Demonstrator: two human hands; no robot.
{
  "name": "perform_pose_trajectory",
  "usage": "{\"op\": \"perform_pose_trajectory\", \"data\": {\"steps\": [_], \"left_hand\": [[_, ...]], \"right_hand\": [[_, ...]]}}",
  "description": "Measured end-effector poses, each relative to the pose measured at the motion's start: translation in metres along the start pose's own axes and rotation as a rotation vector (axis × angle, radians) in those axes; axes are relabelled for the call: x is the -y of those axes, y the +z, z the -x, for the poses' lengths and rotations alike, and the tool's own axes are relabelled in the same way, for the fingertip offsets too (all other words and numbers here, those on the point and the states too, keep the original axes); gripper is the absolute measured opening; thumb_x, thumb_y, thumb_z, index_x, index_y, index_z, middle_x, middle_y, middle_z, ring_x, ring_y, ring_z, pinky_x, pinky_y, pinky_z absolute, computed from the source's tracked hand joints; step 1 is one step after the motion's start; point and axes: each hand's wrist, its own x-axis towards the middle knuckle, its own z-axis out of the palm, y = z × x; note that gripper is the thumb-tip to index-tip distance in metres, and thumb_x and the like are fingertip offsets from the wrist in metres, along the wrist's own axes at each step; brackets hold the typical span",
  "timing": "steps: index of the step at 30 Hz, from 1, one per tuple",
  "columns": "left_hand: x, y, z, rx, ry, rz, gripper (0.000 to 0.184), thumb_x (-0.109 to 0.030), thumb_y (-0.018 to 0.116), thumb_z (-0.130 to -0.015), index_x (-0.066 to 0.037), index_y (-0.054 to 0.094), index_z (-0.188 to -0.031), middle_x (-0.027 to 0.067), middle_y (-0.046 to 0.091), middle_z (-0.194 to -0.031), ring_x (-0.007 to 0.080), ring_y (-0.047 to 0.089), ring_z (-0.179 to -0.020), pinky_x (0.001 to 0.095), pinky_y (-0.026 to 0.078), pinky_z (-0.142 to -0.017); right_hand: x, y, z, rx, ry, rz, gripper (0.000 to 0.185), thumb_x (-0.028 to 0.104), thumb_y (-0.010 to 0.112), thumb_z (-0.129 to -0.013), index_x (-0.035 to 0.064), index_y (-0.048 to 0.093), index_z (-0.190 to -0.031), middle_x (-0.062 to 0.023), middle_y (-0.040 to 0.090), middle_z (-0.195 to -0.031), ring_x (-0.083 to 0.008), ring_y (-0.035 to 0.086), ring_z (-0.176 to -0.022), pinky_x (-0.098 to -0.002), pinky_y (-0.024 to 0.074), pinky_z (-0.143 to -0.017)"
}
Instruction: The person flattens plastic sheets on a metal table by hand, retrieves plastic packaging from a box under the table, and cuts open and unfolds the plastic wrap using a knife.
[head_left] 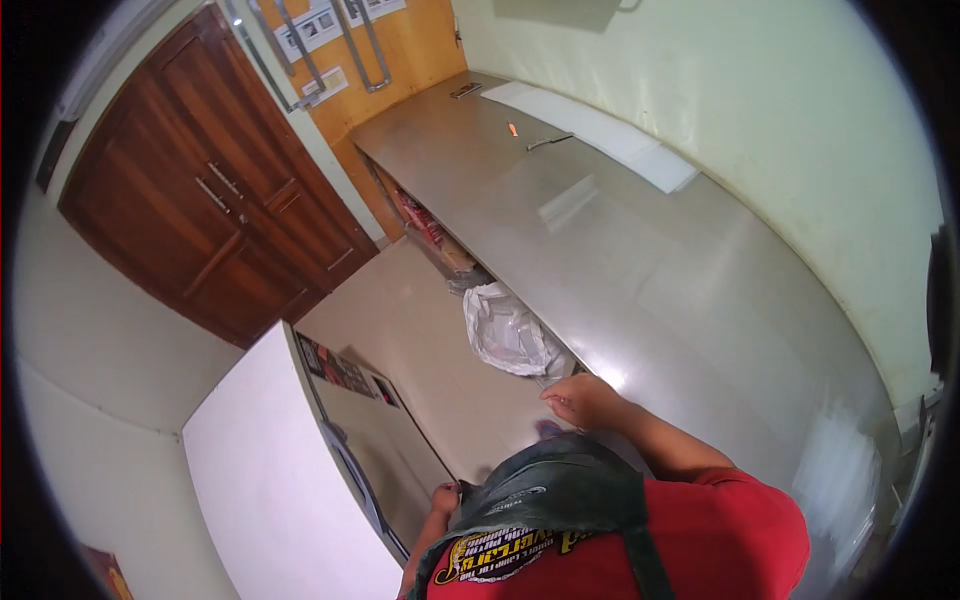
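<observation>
My right hand (583, 402) is beside the near edge of the steel table, its fingers curled in. Whatever those fingers hold, if anything, is too small to name. Low at my left side, my left hand (446, 498) is close to the white fridge-like cabinet (250, 460). Its fingers look bent against the edge of my dark apron (550, 470), and what lies in them is hidden. A white plastic sack (505, 330) stands on the floor just beyond my right hand.
On the long steel table (660, 290) lie white sheets (600, 135), a dark-handled tool (548, 142) and a small orange item (513, 129). Bundled goods (425, 220) sit under the table. Wooden double doors (210, 180) stand at the far left beyond the tiled floor (400, 310).
</observation>
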Motion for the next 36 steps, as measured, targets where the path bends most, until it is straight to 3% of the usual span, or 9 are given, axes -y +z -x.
{"op": "perform_pose_trajectory", "data": {"steps": [5, 15, 19, 20, 21, 26, 28, 34, 36], "left_hand": [[-0.071, -0.030, -0.073, 0.122, -0.189, 0.016, 0.031, -0.025, 0.053, -0.089, 0.000, 0.071, -0.091, 0.0138, 0.072, -0.089, 0.0253, 0.069, -0.080, 0.0365, 0.052, -0.074], [-0.069, -0.059, -0.190, 0.658, 0.415, -0.838, 0.031, -0.026, 0.047, -0.091, -0.010, 0.070, -0.104, 0.0176, 0.069, -0.098, 0.0326, 0.066, -0.091, 0.0422, 0.051, -0.083], [-0.131, -0.102, -0.207, 0.293, 0.236, -0.637, 0.032, -0.025, 0.048, -0.092, -0.004, 0.066, -0.109, 0.0165, 0.069, -0.097, 0.0307, 0.067, -0.088, 0.0410, 0.052, -0.082], [-0.149, -0.102, -0.209, 0.140, -0.064, -0.205, 0.033, -0.026, 0.050, -0.093, -0.002, 0.065, -0.109, 0.0152, 0.069, -0.097, 0.0281, 0.067, -0.085, 0.0394, 0.052, -0.079], [-0.165, -0.105, -0.210, -0.025, -0.352, 0.230, 0.034, -0.026, 0.051, -0.094, 0.000, 0.065, -0.110, 0.0140, 0.070, -0.096, 0.0255, 0.068, -0.083, 0.0379, 0.053, -0.077], [-0.176, -0.120, -0.222, 0.000, -0.213, 0.104, 0.037, -0.030, 0.053, -0.094, 0.000, 0.066, -0.111, 0.0099, 0.071, -0.091, 0.0182, 0.067, -0.079, 0.0327, 0.053, -0.074], [-0.189, -0.123, -0.217, 0.075, -0.389, 0.165, 0.039, -0.033, 0.054, -0.093, 0.000, 0.067, -0.108, 0.0102, 0.072, -0.091, 0.0185, 0.068, -0.078, 0.0338, 0.053, -0.075], [-0.186, -0.139, -0.238, 0.180, -0.347, 0.011, 0.035, -0.030, 0.058, -0.092, 0.000, 0.068, -0.107, 0.0102, 0.071, -0.091, 0.0182, 0.068, -0.077, 0.0340, 0.054, -0.073], [-0.185, -0.139, -0.253, 0.184, -0.264, 0.019, 0.034, -0.029, 0.059, -0.092, 0.000, 0.068, -0.107, 0.0100, 0.071, -0.091, 0.0180, 0.068, -0.077, 0.0331, 0.054, -0.072]], "right_hand": [[-0.067, -0.046, -0.098, -0.066, -0.007, 0.057, 0.015, 0.014, 0.064, -0.082, 0.0089, 0.071, -0.094, -0.0103, 0.070, -0.084, -0.0286, 0.066, -0.072, -0.0399, 0.0528, -0.069], [-0.299, -0.181, -0.443, -0.365, 0.352, 0.161, 0.032, 0.023, 0.055, -0.091, 0.0096, 0.058, -0.120, -0.0170, 0.067, -0.083, -0.0338, 0.065, -0.079, -0.0446, 0.0505, -0.072], [-0.418, -0.187, -0.560, -0.300, 0.653, 0.448, 0.043, 0.034, 0.045, -0.097, 0.0091, 0.048, -0.133, -0.0224, 0.064, -0.113, -0.0406, 0.060, -0.108, -0.0489, 0.0467, -0.094], [-0.425, -0.192, -0.578, -0.235, 0.740, 0.458, 0.045, 0.035, 0.042, -0.098, 0.0087, 0.047, -0.135, -0.0234, 0.062, -0.120, -0.0409, 0.057, -0.114, -0.0487, 0.0451, -0.098], [-0.449, -0.194, -0.591, -0.215, 0.766, 0.512, 0.047, 0.034, 0.042, -0.098, 0.0076, 0.045, -0.137, -0.0225, 0.061, -0.122, -0.0403, 0.057, -0.115, -0.0482, 0.0444, -0.100], [-0.472, -0.201, -0.618, -0.075, 0.899, 0.636, 0.040, 0.029, 0.046, -0.096, 0.0023, 0.058, -0.123, -0.0195, 0.062, -0.124, -0.0358, 0.058, -0.117, -0.0448, 0.0465, -0.098], [-0.495, -0.201, -0.613, -0.058, 0.950, 0.629, 0.036, 0.026, 0.049, -0.094, 0.0013, 0.064, -0.115, -0.0189, 0.063, -0.122, -0.0345, 0.059, -0.115, -0.0438, 0.0482, -0.096], [-0.463, -0.214, -0.566, -0.258, 0.799, 0.739, 0.028, 0.024, 0.063, -0.085, -0.0011, 0.067, -0.097, -0.0206, 0.070, -0.096, -0.0318, 0.069, -0.089, -0.0419, 0.0553, -0.075], [-0.408, -0.216, -0.522, -0.715, 0.726, 0.078, 0.024, 0.021, 0.063, -0.084, -0.0006, 0.060, -0.095, -0.0198, 0.068, -0.089, -0.0290, 0.068, -0.076, -0.0403, 0.0545, -0.071]]}}
